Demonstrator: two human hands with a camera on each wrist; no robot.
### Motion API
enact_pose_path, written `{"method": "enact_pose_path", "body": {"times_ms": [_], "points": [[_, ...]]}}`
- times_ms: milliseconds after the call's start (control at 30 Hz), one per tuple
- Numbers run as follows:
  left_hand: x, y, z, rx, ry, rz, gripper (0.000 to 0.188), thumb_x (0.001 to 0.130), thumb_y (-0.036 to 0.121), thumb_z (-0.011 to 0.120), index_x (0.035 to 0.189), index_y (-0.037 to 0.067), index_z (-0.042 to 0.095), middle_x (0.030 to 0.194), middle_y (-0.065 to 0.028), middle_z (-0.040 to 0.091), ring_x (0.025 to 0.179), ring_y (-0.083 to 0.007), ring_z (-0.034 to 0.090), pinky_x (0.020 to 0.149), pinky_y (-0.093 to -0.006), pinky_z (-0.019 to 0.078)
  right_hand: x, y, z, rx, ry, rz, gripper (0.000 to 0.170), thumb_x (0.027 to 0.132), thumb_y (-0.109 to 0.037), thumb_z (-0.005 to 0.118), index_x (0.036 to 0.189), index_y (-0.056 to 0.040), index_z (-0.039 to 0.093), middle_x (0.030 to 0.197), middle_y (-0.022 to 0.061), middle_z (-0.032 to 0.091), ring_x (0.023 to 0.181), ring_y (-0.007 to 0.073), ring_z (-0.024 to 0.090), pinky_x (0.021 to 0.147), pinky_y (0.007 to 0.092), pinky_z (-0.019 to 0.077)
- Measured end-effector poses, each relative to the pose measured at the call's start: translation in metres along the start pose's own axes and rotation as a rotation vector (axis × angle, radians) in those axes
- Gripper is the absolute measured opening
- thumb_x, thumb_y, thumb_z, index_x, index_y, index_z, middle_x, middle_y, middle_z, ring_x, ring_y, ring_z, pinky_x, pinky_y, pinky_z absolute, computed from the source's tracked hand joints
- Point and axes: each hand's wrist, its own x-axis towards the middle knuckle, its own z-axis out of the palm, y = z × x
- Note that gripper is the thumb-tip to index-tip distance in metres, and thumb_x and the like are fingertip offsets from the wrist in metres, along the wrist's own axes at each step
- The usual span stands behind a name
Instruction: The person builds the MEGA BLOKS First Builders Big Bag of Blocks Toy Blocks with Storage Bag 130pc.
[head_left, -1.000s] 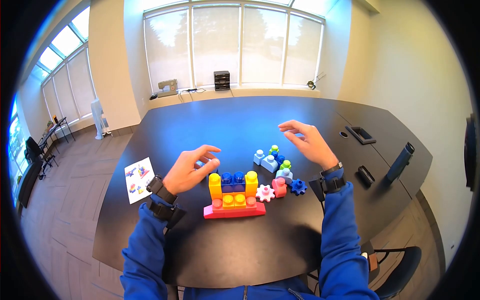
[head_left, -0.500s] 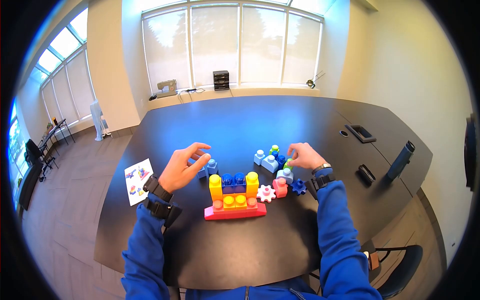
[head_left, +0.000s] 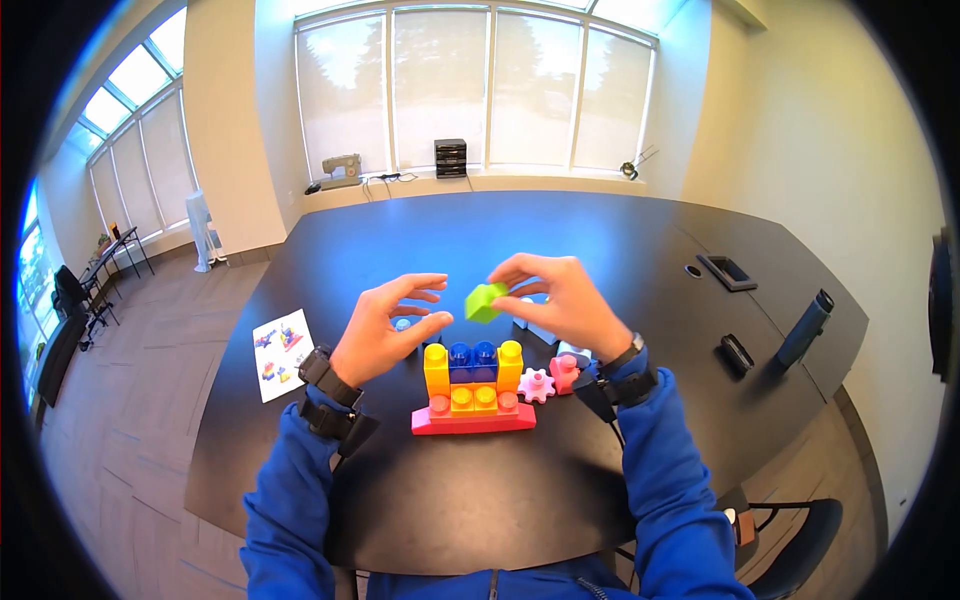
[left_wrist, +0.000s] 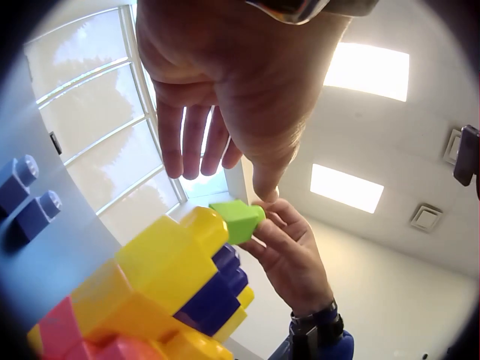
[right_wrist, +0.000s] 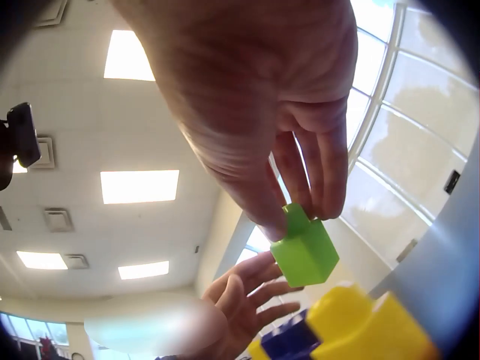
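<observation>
My right hand (head_left: 563, 301) pinches a green toy building block (head_left: 484, 302) between thumb and fingers, above and behind a block structure. In the right wrist view the green block (right_wrist: 306, 253) hangs from the fingertips, its stud up between them. My left hand (head_left: 388, 328) is held in the air left of the green block, fingers extended, with nothing in it. The structure has a red base (head_left: 474, 420), orange blocks (head_left: 473, 399), a yellow column (head_left: 510, 367) at each side and a dark blue block (head_left: 472, 366) between the columns.
A pink gear (head_left: 536, 386) and a pink block (head_left: 564, 374) sit right of the structure. Light blue blocks (head_left: 541, 332) lie partly hidden behind my right hand. An instruction sheet (head_left: 283, 354) lies at left. At right are a dark bottle (head_left: 806, 330) and a black case (head_left: 737, 353).
My right hand reached down to the loose blocks, took the green block and brought it left, behind the structure. My left hand stays near its place.
</observation>
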Motion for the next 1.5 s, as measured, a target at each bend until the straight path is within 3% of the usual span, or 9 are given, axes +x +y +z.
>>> {"method": "enact_pose_path", "body": {"times_ms": [233,300,467,633,800,1033,1133,1367,1500], "points": [[-0.002,0.018,-0.001,0.039,0.011,0.176,0.049,0.101,0.012,0.088,0.148,0.003,0.074,0.132,-0.0144,0.083,0.117,-0.0245,0.081,0.108,-0.0401,0.0647,0.011,-0.022,0.018,0.155,-0.096,-0.150,0.027,0.104,-0.015,0.084,0.124,0.0022,0.078,0.118,0.0146,0.083,0.106,0.0230,0.083,0.098,0.0407,0.0684],[-0.002,0.015,-0.003,-0.250,-0.031,0.015,0.042,0.104,0.010,0.086,0.143,0.001,0.074,0.131,-0.0122,0.082,0.118,-0.0212,0.080,0.111,-0.0396,0.0637,0.013,-0.008,0.004,0.075,0.012,-0.029,0.027,0.105,-0.015,0.083,0.125,0.0013,0.078,0.119,0.0146,0.084,0.107,0.0239,0.083,0.098,0.0413,0.0685],[-0.003,0.007,-0.015,-0.357,-0.174,-0.071,0.037,0.105,0.005,0.084,0.139,-0.002,0.071,0.132,-0.0097,0.078,0.122,-0.0210,0.078,0.112,-0.0376,0.0623,0.010,0.086,-0.030,-0.106,0.074,0.138,0.026,0.107,-0.014,0.080,0.130,-0.0019,0.080,0.118,0.0113,0.084,0.112,0.0209,0.081,0.095,0.0395,0.0683],[-0.001,-0.010,-0.016,-0.341,-0.288,-0.139,0.034,0.101,0.006,0.088,0.130,0.000,0.071,0.129,-0.0072,0.076,0.123,-0.0191,0.077,0.113,-0.0372,0.0619,-0.004,0.187,-0.040,-0.610,-0.058,0.227,0.031,0.104,-0.018,0.076,0.133,-0.0077,0.081,0.123,0.0222,0.083,0.106,0.0398,0.082,0.098,0.0481,0.0662],[-0.002,-0.002,-0.019,-0.308,-0.279,-0.116,0.035,0.099,0.008,0.089,0.127,0.000,0.071,0.126,-0.0068,0.076,0.120,-0.0180,0.077,0.113,-0.0378,0.0618,-0.005,0.232,-0.041,-0.683,-0.147,0.326,0.029,0.102,-0.021,0.077,0.128,-0.0109,0.086,0.120,0.0235,0.084,0.108,0.0435,0.080,0.101,0.0502,0.0649],[-0.001,0.004,-0.028,-0.204,-0.265,-0.098,0.033,0.095,0.008,0.090,0.122,0.000,0.071,0.120,-0.0055,0.077,0.117,-0.0171,0.077,0.113,-0.0386,0.0623,0.005,0.224,-0.036,-0.652,-0.178,0.485,0.027,0.097,-0.022,0.085,0.119,-0.0072,0.089,0.114,0.0231,0.085,0.106,0.0422,0.082,0.101,0.0493,0.0652],[-0.001,0.006,-0.029,-0.168,-0.303,-0.125,0.032,0.094,0.007,0.090,0.119,0.001,0.071,0.118,-0.0048,0.077,0.115,-0.0166,0.077,0.112,-0.0384,0.0631,0.004,0.230,-0.037,-0.690,-0.106,0.353,0.029,0.094,-0.020,0.088,0.119,-0.0049,0.087,0.112,0.0231,0.085,0.103,0.0428,0.082,0.099,0.0484,0.0659],[-0.003,-0.017,-0.026,-0.245,-0.354,-0.185,0.035,0.090,0.002,0.091,0.112,0.003,0.064,0.120,-0.0062,0.071,0.115,-0.0171,0.073,0.106,-0.0371,0.0652,0.017,0.083,-0.052,-0.273,0.003,0.196,0.026,0.098,-0.017,0.089,0.116,0.0013,0.082,0.104,0.0160,0.087,0.094,0.0269,0.085,0.090,0.0381,0.0680],[-0.004,-0.017,-0.025,-0.246,-0.354,-0.166,0.038,0.090,0.007,0.092,0.111,0.003,0.061,0.122,-0.0103,0.074,0.113,-0.0217,0.079,0.095,-0.0361,0.0660,0.006,0.009,-0.045,0.035,-0.249,0.123,0.029,0.099,-0.016,0.090,0.119,0.0033,0.081,0.103,0.0122,0.086,0.093,0.0161,0.082,0.089,0.0312,0.0660]]}}
